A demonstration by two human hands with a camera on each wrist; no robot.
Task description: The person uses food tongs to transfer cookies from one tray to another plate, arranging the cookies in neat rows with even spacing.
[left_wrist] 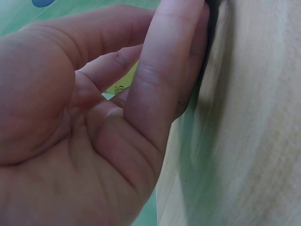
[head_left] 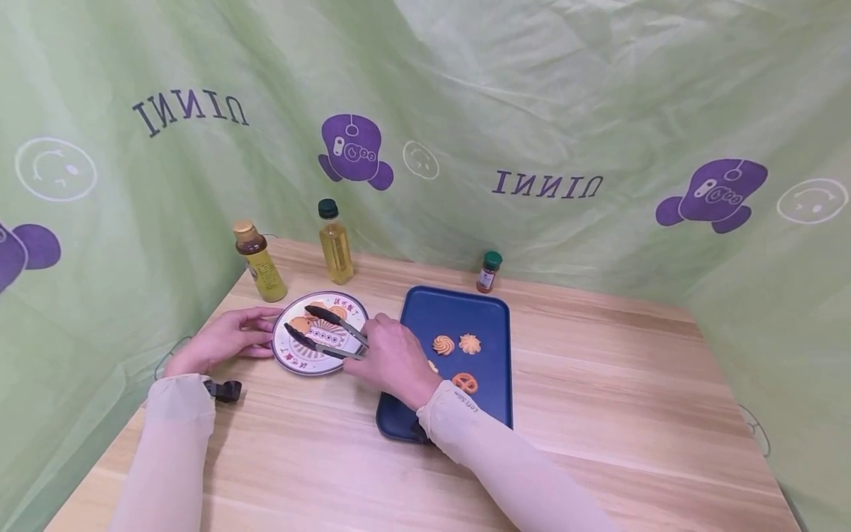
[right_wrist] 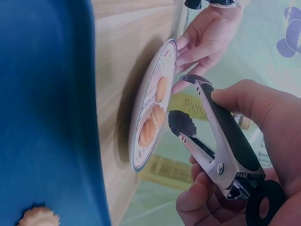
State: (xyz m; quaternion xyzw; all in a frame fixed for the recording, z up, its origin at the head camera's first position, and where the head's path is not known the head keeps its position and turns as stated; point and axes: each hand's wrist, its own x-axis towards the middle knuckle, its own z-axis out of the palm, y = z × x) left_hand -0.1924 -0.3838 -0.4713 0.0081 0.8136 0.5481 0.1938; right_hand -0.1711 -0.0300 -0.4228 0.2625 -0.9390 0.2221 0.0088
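My right hand (head_left: 397,356) grips a pair of metal tongs (right_wrist: 217,134) with black tips, thumb on one arm and fingers around the other. In the right wrist view, the tongs' tips are spread with nothing between them, above a round white plate (head_left: 292,356). Several cookies (right_wrist: 151,125) lie on that plate, which has a dark rim and printed patterns. At the plate's left edge is my left hand (head_left: 222,340), its extended fingers touching the rim. The left wrist view shows these fingers (left_wrist: 157,70) close up, slightly bent.
A blue tray (head_left: 425,318) lies right of the plate, holding swirl cookies (head_left: 443,345) and a pretzel-shaped cookie (head_left: 465,383). Behind stand a yellow-labelled bottle (head_left: 266,275), an oil bottle (head_left: 336,251) and a small green-capped jar (head_left: 487,275). A green curtain (head_left: 425,214) borders the wooden table (head_left: 598,384).
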